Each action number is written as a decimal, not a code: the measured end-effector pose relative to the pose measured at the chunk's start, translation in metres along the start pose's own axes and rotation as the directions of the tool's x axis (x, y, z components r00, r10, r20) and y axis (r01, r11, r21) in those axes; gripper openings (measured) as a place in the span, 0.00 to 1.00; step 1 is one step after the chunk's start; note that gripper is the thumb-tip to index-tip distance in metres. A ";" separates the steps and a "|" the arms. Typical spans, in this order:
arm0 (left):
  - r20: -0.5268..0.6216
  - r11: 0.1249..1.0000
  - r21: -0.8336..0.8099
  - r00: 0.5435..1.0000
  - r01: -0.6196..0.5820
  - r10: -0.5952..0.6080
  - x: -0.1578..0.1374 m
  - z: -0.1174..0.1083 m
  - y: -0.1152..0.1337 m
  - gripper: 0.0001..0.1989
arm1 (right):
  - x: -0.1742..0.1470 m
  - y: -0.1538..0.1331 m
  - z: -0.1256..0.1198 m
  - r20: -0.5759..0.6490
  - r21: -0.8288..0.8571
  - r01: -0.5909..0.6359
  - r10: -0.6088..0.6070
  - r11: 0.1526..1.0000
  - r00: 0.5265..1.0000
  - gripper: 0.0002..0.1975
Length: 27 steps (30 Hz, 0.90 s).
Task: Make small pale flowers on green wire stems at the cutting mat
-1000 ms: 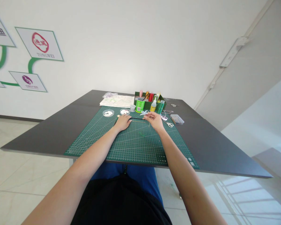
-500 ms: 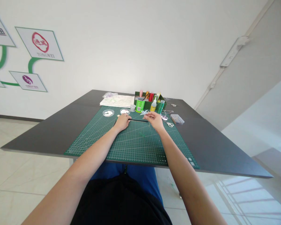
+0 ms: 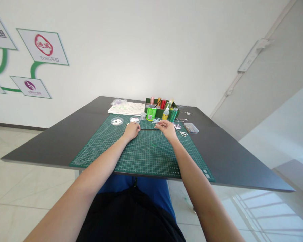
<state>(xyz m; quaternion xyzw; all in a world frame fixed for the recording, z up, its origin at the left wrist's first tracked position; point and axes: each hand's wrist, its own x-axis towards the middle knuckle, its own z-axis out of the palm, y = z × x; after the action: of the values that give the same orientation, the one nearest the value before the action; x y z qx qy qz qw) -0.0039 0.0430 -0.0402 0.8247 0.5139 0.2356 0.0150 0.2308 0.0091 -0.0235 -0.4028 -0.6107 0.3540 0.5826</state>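
Note:
My left hand (image 3: 132, 131) is closed on the left part of a thin black stick (image 3: 148, 129), held roughly level just over the green cutting mat (image 3: 141, 151). At the stick's right end my right hand (image 3: 167, 129) is closed, thumb and fingers pinched together around it. A pale blue flower (image 3: 155, 120) shows just beyond the right fingertips. A fine thread end (image 3: 161, 134) hangs below these fingers. Whether the flower touches the stick cannot be made out.
Two shallow dishes, a left one (image 3: 116, 121) and a right one (image 3: 134, 119), lie beyond my left hand. Behind are a green can (image 3: 151, 113), a glue bottle (image 3: 165, 113) and a green box (image 3: 176, 112) of spools. White scissors (image 3: 183, 134) and a clear case (image 3: 191, 128) lie right.
The black stick has turned slightly and lies more level between my hands. My left fingers have shifted a little on it; my right hand stays nearly still.

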 end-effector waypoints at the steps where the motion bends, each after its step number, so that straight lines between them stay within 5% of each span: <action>1: -0.001 1.000 0.001 1.000 0.005 -0.005 0.000 0.000 0.000 0.03 | 0.000 0.000 0.000 -0.001 -0.002 0.000 0.000 1.000 1.000 0.22; 27: -0.083 0.993 -0.116 0.996 0.002 -0.012 0.000 0.000 0.004 0.05 | 0.000 -0.002 0.000 -0.006 0.006 -0.002 0.002 1.000 1.000 0.21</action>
<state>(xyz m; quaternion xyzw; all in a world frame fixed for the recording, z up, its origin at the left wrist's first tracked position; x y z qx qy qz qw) -0.0007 0.0411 -0.0396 0.8100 0.5026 0.2992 0.0421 0.2306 0.0088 -0.0217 -0.4028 -0.6073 0.3553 0.5854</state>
